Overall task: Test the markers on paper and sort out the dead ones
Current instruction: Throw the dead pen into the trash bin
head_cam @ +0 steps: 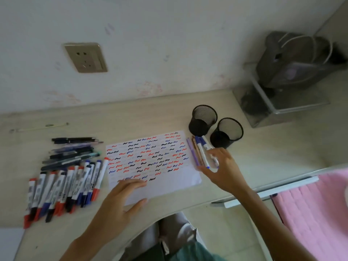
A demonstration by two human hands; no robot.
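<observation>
Right of the paper, the markers lie lengthwise away from the person; the right hand, fingers spread, reaches them, the left hand lying flat.

arms: bare up to the frame edge, no sleeves showing | hands: no rings, no watch | legs: grey trousers | torso: bit of teal-green top
</observation>
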